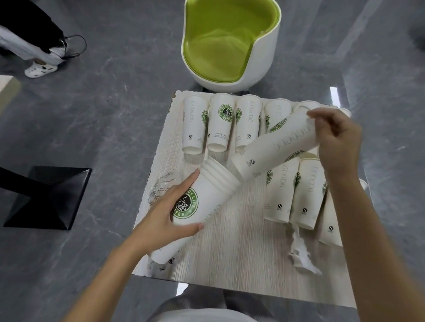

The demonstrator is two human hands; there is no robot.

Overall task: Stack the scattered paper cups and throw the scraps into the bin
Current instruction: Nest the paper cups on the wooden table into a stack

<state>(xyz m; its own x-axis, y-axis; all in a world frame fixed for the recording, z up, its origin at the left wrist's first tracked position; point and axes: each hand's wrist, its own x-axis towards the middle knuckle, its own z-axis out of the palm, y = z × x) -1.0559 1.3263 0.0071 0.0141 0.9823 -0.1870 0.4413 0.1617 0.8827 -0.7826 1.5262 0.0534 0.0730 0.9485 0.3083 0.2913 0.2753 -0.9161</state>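
Chair (228, 45): white shell with a green seat, standing on the floor beyond the table.
Table (238, 249): pale wood top; all cups and scraps are on it or above it.
Back row of cups (220, 122): lying side by side along the far edge.
Near row of cups (282, 190): lying at the right, partly under the right forearm.
Stack (204, 200): several nested cups, tilted, mouth pointing up and right.
Left hand (163, 215): fingers and thumb wrap around the side of the stack.
Loose cup (277, 147): held in the air, its base close to the stack mouth but not yet inside.
Right hand (339, 143): pinches the rim of the loose cup with the fingertips.
Scrap (300, 253): crumpled white paper near the right front edge, untouched.
Plastic film (158, 190): clear wrapper beside the left hand.
Bin: not in view.
Risk: the base can hit the stack rim and bend it, because the two axes are not in line; the rim pinch is light, so the cup may slip.
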